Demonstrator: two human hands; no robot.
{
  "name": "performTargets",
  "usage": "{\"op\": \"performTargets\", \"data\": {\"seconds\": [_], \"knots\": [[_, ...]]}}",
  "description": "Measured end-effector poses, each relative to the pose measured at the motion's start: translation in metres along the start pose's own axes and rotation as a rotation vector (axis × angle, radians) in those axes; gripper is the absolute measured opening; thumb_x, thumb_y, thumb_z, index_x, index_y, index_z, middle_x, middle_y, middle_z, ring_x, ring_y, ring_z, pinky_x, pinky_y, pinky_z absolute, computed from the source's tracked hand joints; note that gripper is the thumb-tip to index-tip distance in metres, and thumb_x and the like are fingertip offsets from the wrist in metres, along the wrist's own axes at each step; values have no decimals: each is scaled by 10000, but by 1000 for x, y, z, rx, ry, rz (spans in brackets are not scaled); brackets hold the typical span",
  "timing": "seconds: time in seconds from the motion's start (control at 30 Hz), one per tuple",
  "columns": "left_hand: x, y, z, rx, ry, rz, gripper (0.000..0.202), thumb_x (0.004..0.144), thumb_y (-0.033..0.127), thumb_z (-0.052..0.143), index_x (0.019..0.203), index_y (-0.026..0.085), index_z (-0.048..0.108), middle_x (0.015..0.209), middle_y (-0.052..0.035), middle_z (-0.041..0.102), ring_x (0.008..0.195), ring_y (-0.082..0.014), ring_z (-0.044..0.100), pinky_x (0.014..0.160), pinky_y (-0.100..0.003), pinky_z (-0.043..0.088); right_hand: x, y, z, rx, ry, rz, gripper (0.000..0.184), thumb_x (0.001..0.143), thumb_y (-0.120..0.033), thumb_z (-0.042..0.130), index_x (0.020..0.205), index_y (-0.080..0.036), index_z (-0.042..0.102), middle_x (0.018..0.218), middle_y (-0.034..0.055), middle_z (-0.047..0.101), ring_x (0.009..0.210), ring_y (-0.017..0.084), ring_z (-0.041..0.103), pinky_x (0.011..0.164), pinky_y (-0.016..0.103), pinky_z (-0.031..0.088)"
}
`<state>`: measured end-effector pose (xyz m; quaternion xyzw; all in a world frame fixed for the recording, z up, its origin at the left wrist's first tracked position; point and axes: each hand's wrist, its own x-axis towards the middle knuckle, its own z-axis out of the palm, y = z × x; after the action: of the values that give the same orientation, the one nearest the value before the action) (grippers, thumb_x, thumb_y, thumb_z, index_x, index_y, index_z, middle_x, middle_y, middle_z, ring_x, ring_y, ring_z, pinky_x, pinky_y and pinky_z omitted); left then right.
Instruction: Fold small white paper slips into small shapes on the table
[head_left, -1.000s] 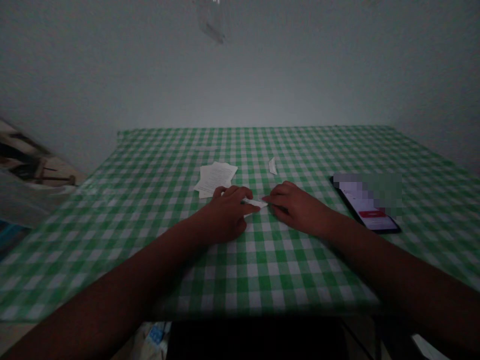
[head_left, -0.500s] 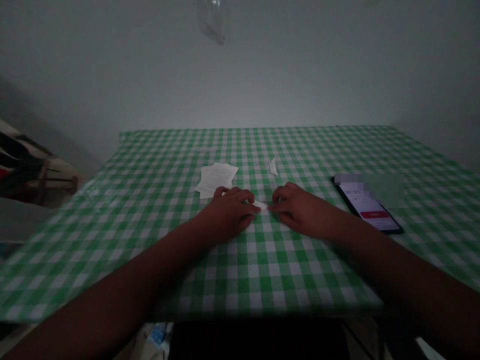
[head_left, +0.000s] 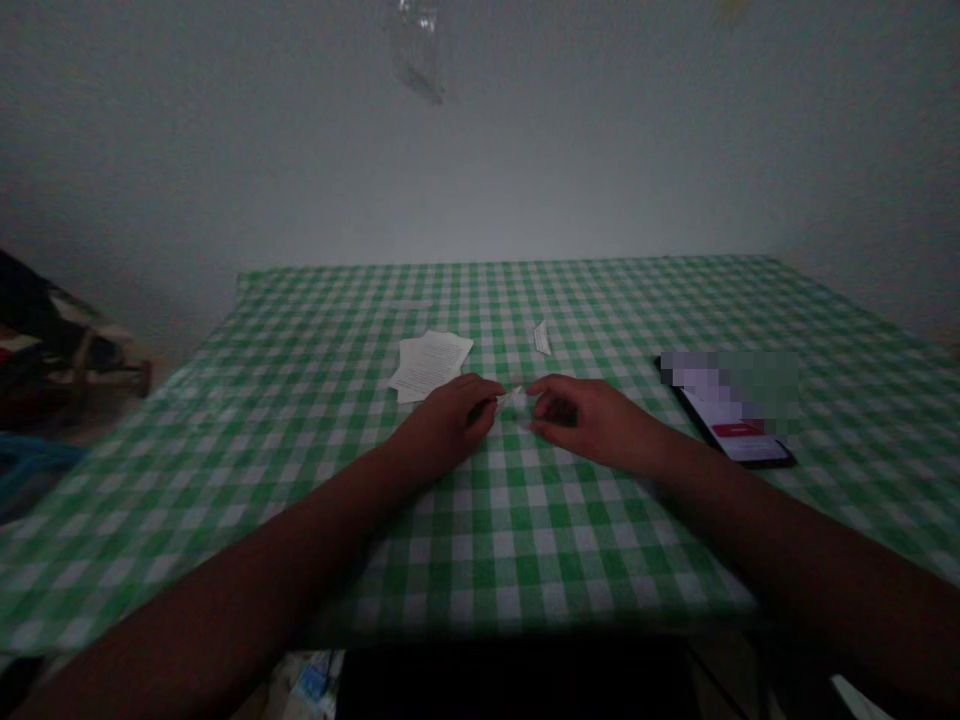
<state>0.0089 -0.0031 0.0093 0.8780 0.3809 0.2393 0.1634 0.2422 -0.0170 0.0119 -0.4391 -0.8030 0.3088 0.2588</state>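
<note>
A small folded piece of white paper (head_left: 511,397) is pinched between the thumb and fingers of my left hand (head_left: 452,415), just above the checked tablecloth. My right hand (head_left: 583,412) is to its right, thumb and forefinger apart with a gap between them. The right fingertips are close to the paper's end; no firm hold shows there. Beyond my left hand lies a small stack of printed paper sheets (head_left: 431,362), fanned unevenly. Another small folded paper (head_left: 541,337) with printed lines sits farther back, beyond the gap between my hands.
A phone (head_left: 742,430) with a lit screen lies right of my right hand, partly blurred out. The green and white checked tablecloth (head_left: 540,540) covers the table up to the wall. A faint pale strip (head_left: 409,305) lies toward the back. Something blue (head_left: 34,465) is beyond the left edge.
Both hands were pressing the folded paper flat on the table. Now my left hand holds it raised at a tilt, and my right thumb and forefinger have spread apart.
</note>
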Motion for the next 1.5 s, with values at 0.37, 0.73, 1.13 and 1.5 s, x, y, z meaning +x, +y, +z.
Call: {"op": "performTargets", "data": {"seconds": [0.37, 0.73, 1.13, 1.5], "knots": [[-3, 10, 16, -64, 186, 44, 296, 851, 144, 603, 1144, 187, 601, 954, -33, 674, 839, -156, 642, 768, -317, 545, 7, 6, 28, 556, 73, 45, 323, 828, -308, 703, 1131, -232, 619, 931, 28, 729, 905, 195, 695, 859, 387, 542], [-6, 12, 17, -186, 214, 80, 316, 825, 117, 637, 1123, 201, 572, 1152, -72, 609, 1084, -196, 608, 874, -383, 589, 8, 6, 32, 661, 123, -13, 241, 832, -273, 705, 1071, -248, 694, 913, 7, 732, 838, 153, 688, 788, 322, 541], [-14, 23, 11, -455, 179, -80, 297, 823, 187, 645, 1113, 213, 584, 1123, -58, 601, 1047, -198, 638, 835, -383, 629, 0, -1, 32, 592, 142, -33, 311, 842, -259, 668, 1153, -247, 658, 974, 25, 723, 877, 168, 690, 818, 352, 554], [-19, 38, 4, -264, 154, 53, 336, 856, 172, 637, 1168, 231, 526, 1127, -51, 583, 1033, -181, 607, 832, -353, 608, -4, -6, 36, 587, 168, 68, 177, 803, -232, 664, 979, -230, 646, 850, -5, 697, 764, 157, 666, 670, 295, 523]]}}
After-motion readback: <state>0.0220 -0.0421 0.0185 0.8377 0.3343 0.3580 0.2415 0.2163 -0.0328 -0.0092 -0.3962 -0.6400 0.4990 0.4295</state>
